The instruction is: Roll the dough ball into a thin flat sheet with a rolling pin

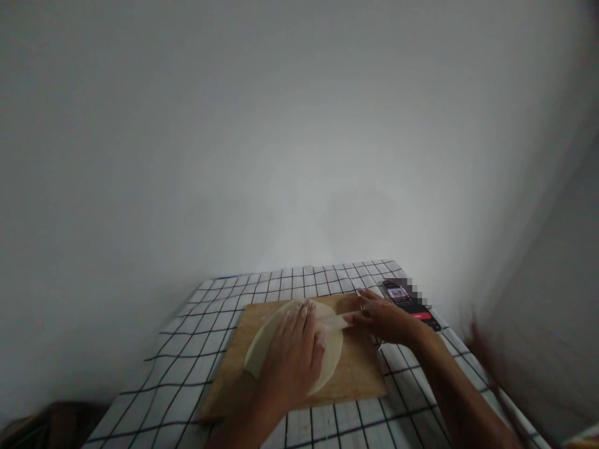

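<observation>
A flat round sheet of pale dough [266, 343] lies on a wooden board [355, 374]. My left hand [292, 355] rests palm down on the dough, fingers together and pointing away from me. My right hand [386, 319] is at the dough's right edge and grips a thin pale blade-like tool [334, 322] that lies across the dough toward my left fingertips. What kind of tool it is I cannot tell.
The board sits on a table with a white cloth crossed by dark grid lines [196, 349]. A phone with a lit screen [409, 302] lies just beyond my right hand near the table's right edge. Plain grey walls close in behind and at the right.
</observation>
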The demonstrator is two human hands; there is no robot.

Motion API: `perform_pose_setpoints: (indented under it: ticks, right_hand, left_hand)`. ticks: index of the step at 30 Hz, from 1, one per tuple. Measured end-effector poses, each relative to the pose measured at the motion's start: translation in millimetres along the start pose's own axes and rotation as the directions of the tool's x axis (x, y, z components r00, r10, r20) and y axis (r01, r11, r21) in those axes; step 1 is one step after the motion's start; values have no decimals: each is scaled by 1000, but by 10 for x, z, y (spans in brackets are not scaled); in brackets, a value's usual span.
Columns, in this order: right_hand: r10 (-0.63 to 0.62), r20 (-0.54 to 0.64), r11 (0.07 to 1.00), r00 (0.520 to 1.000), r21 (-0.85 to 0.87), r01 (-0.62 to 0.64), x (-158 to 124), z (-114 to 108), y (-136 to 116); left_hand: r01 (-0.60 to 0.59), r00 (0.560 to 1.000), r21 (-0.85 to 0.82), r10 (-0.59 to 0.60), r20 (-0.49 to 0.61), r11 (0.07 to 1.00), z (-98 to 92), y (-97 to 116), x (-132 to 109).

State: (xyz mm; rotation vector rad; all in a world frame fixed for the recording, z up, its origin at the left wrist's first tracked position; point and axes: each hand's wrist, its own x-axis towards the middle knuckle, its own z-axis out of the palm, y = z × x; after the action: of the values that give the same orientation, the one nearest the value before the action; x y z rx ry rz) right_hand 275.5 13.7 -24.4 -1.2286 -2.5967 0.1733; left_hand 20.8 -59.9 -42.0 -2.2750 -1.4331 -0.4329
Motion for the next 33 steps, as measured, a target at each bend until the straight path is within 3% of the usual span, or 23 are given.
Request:
perform_pose_setpoints:
  ticks: [3,6,9,11,16,23,27,30,33]
  right_hand:
    - [128,-43,985,991,-108,-132,121,89,-40]
    - [310,-170,943,936,-75,-326,257,180,-90]
    - [365,-218,922,905,-47,-383,337,211,-98]
    - [344,-214,929,914,-63,-364,345,172,-92]
    - [217,-95,962,971,-150,-230,269,-34,-158]
    - [272,-77,944,959,-173,-281,-42,-164,-422]
    - [173,-92,962,981,-196,-188,-403,-85,-590]
    - [99,-207,979,973,-153,-133,-696,51,-770]
    - [146,-248,979,958,-106,-176,-891,175,-952]
  left_hand:
    - [49,991,8,-49,121,999,145,-157,385]
    - [68,985,16,-69,155,998,332,-364,800]
    - [95,982,24,-98,161,995,503,-512,1054]
    - [94,984,27,-97,153,995,569,-542,1095]
    - [51,994,32,-54,95,998,511,-438,896]
    - [-35,997,-3,35,64,999,192,-259,574]
    - [-100,994,-37,101,40,994,-38,-156,231]
    - [-162,987,-40,161,-13,986,-176,-107,-142]
    - [-210,976,-27,209,-56,977,-258,-90,-437]
